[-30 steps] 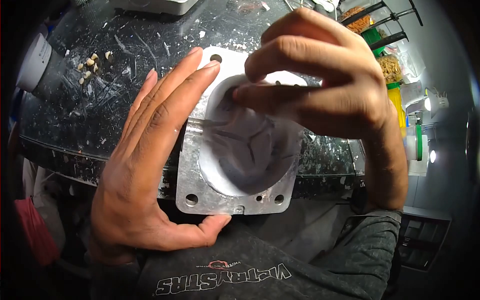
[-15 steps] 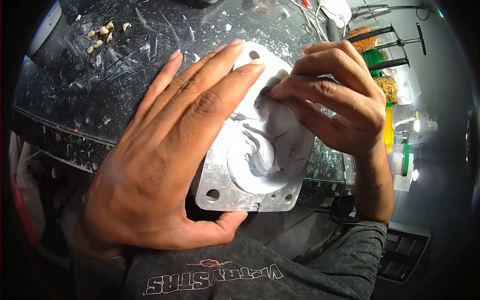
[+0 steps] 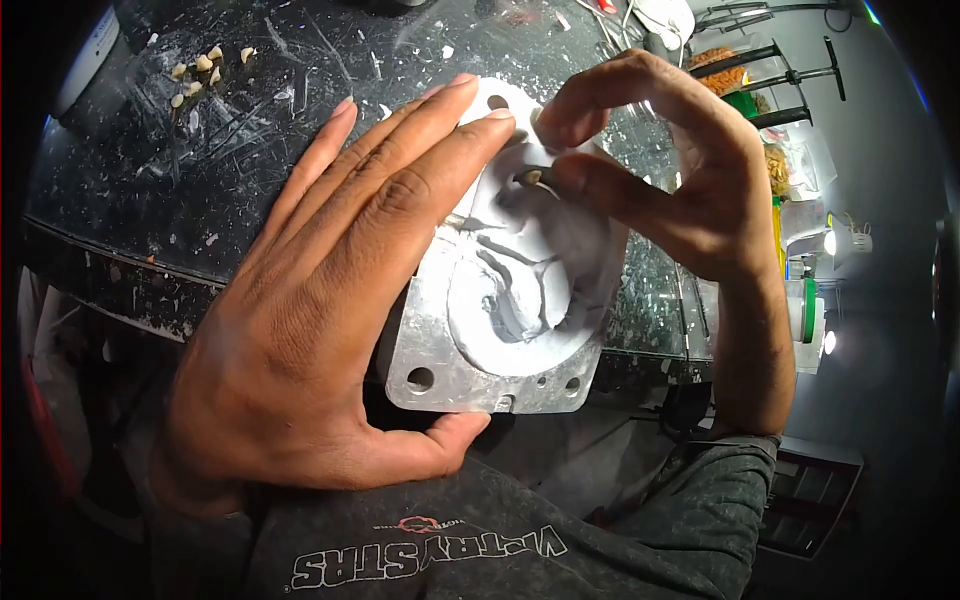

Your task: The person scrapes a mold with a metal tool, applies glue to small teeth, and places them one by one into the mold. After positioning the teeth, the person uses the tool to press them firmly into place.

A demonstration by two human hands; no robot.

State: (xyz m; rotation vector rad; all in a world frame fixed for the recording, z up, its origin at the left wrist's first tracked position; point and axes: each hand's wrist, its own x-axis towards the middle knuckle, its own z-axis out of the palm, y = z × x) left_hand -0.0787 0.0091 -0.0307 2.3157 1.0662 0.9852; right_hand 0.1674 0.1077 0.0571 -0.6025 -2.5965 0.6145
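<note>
A flat metal dental flask half (image 3: 425, 345) with corner holes lies near the table's front edge. White plaster (image 3: 500, 360) fills it, with a curved, arch-like groove pressed in. My left hand (image 3: 295, 310) grips the flask, its fingers stretched over the left side and its thumb against the near edge. Over the far right part of the plaster is my right hand (image 3: 700, 180), thumb and index finger apart. A small yellowish piece (image 3: 534, 177), possibly a tooth, sits in the groove beside that thumb tip. Shadow darkens the plaster under this hand.
Several loose artificial teeth (image 3: 203, 63) lie on the scratched black table (image 3: 130, 215), among white scraps. A white container (image 3: 90, 65) stands at the far left. On the right are a metal clamp (image 3: 790, 80) and a green-lidded jar (image 3: 809, 310).
The right thumb and index finger have parted from a pinch, and the index finger has lifted away. The small yellowish piece now shows. The flask and left hand have shifted slightly in view.
</note>
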